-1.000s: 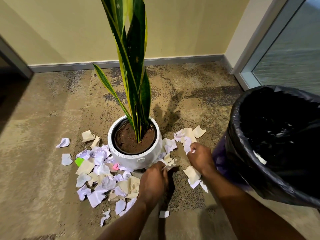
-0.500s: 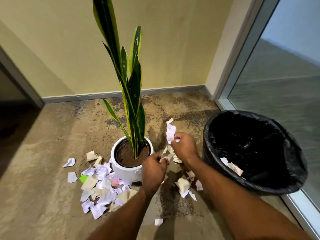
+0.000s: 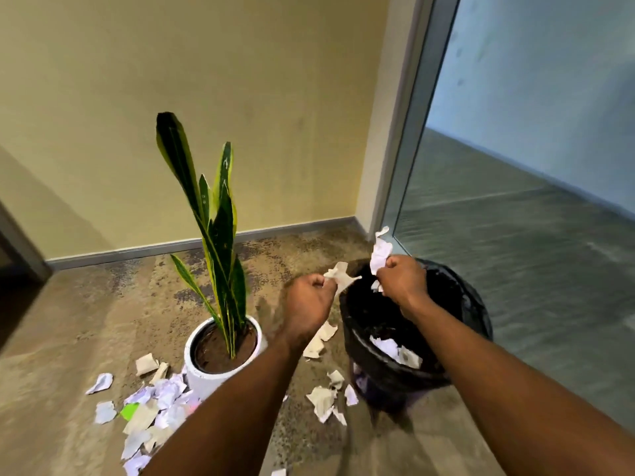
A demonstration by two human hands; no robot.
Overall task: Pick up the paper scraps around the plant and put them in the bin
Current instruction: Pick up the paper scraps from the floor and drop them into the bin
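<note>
A snake plant (image 3: pixel 220 235) stands in a white pot (image 3: pixel 202 372) on the carpet. Paper scraps (image 3: pixel 151 410) in white, beige and lilac lie left of the pot, and a few more scraps (image 3: pixel 323 400) lie between pot and bin. The bin (image 3: pixel 470 304) has a black liner and holds some scraps (image 3: pixel 395 350). My left hand (image 3: pixel 309 304) grips a beige scrap (image 3: pixel 340 276) at the bin's left rim. My right hand (image 3: pixel 402 280) grips a white scrap (image 3: pixel 379 252) above the bin's opening.
A yellow wall with a grey baseboard (image 3: pixel 206 240) runs behind the plant. A glass panel (image 3: pixel 532 166) in a grey frame stands right of the bin. A dark doorway (image 3: pixel 17 269) is at the far left.
Both hands have risen from the floor beside the pot and moved right, carrying scraps to the bin. The view has lifted and swung right.
</note>
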